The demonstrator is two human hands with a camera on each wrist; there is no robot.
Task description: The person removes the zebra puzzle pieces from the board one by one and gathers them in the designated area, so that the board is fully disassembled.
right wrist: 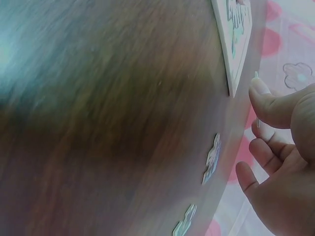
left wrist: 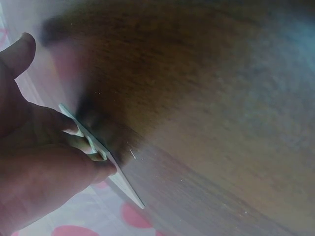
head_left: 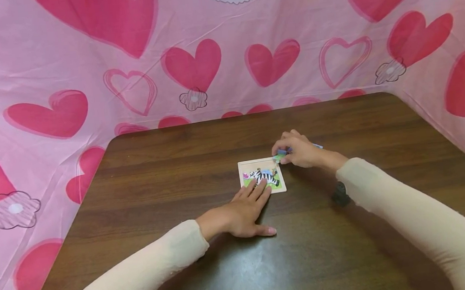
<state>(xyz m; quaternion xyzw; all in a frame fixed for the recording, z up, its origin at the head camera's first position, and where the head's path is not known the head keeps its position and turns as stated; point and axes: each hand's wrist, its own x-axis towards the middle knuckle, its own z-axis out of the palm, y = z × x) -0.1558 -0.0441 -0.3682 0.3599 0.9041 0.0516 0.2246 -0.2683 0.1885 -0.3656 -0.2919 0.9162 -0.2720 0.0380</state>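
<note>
A square wooden puzzle board [head_left: 251, 167] with a zebra picture [head_left: 270, 177] lies flat on the table, its upper strip bare wood. My left hand [head_left: 245, 211] rests on its lower left part, fingers straight and thumb spread on the table side. Above the board's upper right corner, my right hand [head_left: 298, 151] pinches a green and blue puzzle piece [head_left: 279, 157] between thumb and fingers. From the right wrist, that piece shows only as a thin edge. Two loose puzzle pieces, one nearer the board [right wrist: 211, 160] and one farther off [right wrist: 185, 221], lie on the table below my right hand.
The dark wooden table [head_left: 167, 170] has rounded far corners. Pink cloth [head_left: 229, 19] printed with hearts hangs behind it and along both sides. A small dark object [head_left: 340, 194] shows beneath the right sleeve cuff.
</note>
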